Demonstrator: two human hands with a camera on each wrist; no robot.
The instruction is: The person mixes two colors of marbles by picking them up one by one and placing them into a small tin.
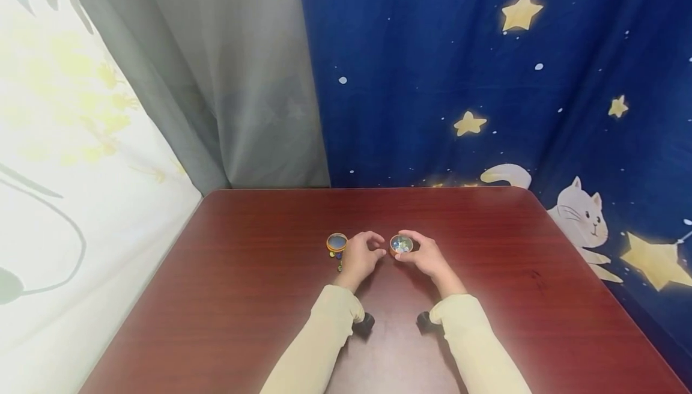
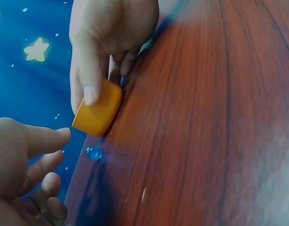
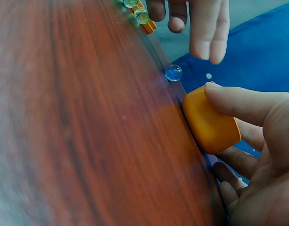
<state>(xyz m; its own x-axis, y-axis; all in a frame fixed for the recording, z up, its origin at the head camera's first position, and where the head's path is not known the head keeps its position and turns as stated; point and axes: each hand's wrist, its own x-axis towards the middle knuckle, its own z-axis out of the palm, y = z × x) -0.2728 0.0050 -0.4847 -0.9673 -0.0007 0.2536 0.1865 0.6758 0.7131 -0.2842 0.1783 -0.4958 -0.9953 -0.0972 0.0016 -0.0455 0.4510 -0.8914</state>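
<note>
My right hand (image 1: 429, 257) grips a small orange cup (image 3: 211, 121) by its side, thumb on one side and fingers on the other. Seen from the head, glassy marbles (image 1: 401, 244) lie inside this cup. Left of it, my left hand (image 1: 366, 256) hovers with thumb and fingertips apart and nothing between them. A clear blue marble (image 2: 94, 152) sits on the table between the left fingertips and the cup; the right wrist view shows it below the left fingers (image 3: 204, 44).
A round orange-rimmed container (image 1: 337, 242) with a grey-blue inside stands left of the left hand. Several loose marbles (image 3: 142, 17) lie beside it. The dark red wooden table (image 1: 259, 316) ends at a grey and blue star-patterned curtain (image 1: 389, 112).
</note>
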